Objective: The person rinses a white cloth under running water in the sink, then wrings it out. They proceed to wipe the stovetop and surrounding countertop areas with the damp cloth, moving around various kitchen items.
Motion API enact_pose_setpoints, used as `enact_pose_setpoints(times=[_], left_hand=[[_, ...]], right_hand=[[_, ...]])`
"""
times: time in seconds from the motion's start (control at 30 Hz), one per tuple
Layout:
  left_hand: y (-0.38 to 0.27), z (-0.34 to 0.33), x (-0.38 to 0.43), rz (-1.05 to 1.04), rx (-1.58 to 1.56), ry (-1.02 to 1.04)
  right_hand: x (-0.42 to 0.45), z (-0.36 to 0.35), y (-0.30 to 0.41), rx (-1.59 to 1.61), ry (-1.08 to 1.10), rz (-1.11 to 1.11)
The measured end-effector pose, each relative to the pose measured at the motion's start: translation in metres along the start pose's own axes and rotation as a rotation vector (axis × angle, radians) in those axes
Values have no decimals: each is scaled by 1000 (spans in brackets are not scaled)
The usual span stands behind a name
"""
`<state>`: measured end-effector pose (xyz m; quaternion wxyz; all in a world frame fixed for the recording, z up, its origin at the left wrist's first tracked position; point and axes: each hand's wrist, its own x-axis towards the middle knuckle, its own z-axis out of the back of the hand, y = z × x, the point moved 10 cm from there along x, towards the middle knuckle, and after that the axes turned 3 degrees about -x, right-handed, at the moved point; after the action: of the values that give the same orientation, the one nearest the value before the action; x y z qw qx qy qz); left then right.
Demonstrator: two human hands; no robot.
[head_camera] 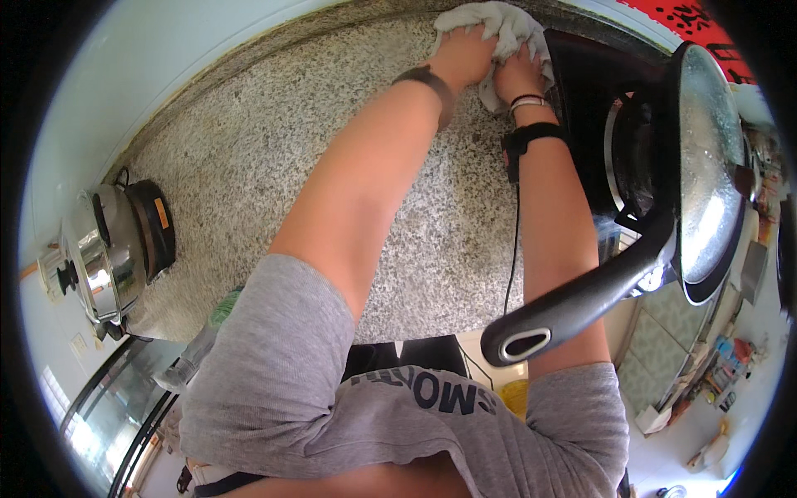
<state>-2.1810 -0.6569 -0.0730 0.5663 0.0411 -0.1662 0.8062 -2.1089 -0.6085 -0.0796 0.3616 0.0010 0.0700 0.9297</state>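
Note:
A white terry cloth (514, 25) lies bunched at the far edge of the speckled granite countertop (299, 143), against the side of the black gas stove (579, 81). My left hand (467, 56) presses on the cloth's left part, its fingertips sunk in the folds. Close beside it, my right hand (520, 78) grips the cloth's right part, next to the stove. Both arms are stretched far forward. The underside of the cloth is hidden.
A frying pan with a glass lid (710, 168) sits on the stove; its long black handle (579, 292) juts over my right forearm. At the left stands a steel electric pot (118, 243). A clear plastic bottle (199, 348) is near my left sleeve. A thin black cable (514, 249) hangs from my right wrist strap.

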Motion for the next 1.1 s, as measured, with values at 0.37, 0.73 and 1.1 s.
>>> enact_pose_setpoints(times=[0.37, 0.73, 1.1], left_hand=[[-82, 113, -230, 177, -136, 211], [-5, 136, -275, 326, 28, 146], [85, 97, -109, 257, 148, 187]], right_hand=[[-249, 27, 84, -119, 57, 347], [-235, 6, 145, -21, 199, 368], [-37, -4, 134, -45, 191, 209]])
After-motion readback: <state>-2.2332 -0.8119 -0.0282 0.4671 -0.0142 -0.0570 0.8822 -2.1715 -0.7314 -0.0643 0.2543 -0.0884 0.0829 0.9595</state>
